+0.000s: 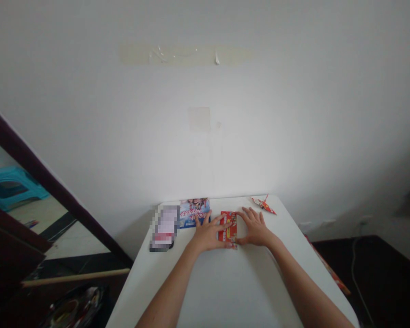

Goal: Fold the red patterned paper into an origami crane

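Red paper point(229, 233) lies mid-far on white table point(239, 287); L hand point(208, 235) atop it, fingers spread; R hand point(257, 228) at its R edge, thumb & fingers apart; far-R folded piece point(264, 206) looks done; red paper's folding prob. unfinished.

We see soft, dim light, brightest on the wall point(246, 150) around the centre; shadows deepen near four and eight o'clock, and mosaic blocks obscure the phone point(165, 228) toward seven.

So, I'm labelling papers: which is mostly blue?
The sheet beyond the left hand; the paper between it and the right hand is red, the folded piece red-white.
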Demonstrator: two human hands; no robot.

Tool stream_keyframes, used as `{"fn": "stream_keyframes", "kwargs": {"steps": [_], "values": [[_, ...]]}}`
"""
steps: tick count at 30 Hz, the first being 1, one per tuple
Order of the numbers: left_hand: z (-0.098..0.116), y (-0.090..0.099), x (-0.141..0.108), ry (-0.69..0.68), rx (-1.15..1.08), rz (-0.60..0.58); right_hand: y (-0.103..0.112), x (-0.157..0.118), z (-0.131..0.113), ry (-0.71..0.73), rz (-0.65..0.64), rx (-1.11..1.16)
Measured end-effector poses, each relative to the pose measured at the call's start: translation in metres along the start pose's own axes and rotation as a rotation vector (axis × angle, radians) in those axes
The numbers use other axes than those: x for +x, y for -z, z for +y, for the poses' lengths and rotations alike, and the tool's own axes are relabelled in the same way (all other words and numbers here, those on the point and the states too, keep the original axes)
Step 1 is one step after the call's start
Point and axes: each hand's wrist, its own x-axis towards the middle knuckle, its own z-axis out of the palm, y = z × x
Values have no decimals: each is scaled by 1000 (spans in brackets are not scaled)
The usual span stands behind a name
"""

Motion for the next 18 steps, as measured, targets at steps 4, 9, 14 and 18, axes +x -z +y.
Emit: {"fn": "stream_keyframes", "kwargs": {"steps": [4,9,14,18], "values": [[-1,0,0,-5,6,-15,3,-1,-2,-2,-41,-4],[-3,0,1,-8,-9,-56,7,-3,-6,-15,-127,-10],[-3,1,1,-12,0,-82,12,-6,-9,-7,-173,-17],[-1,1,0,-10,6,-71,14,-8,-11,2,-180,-12]]}}
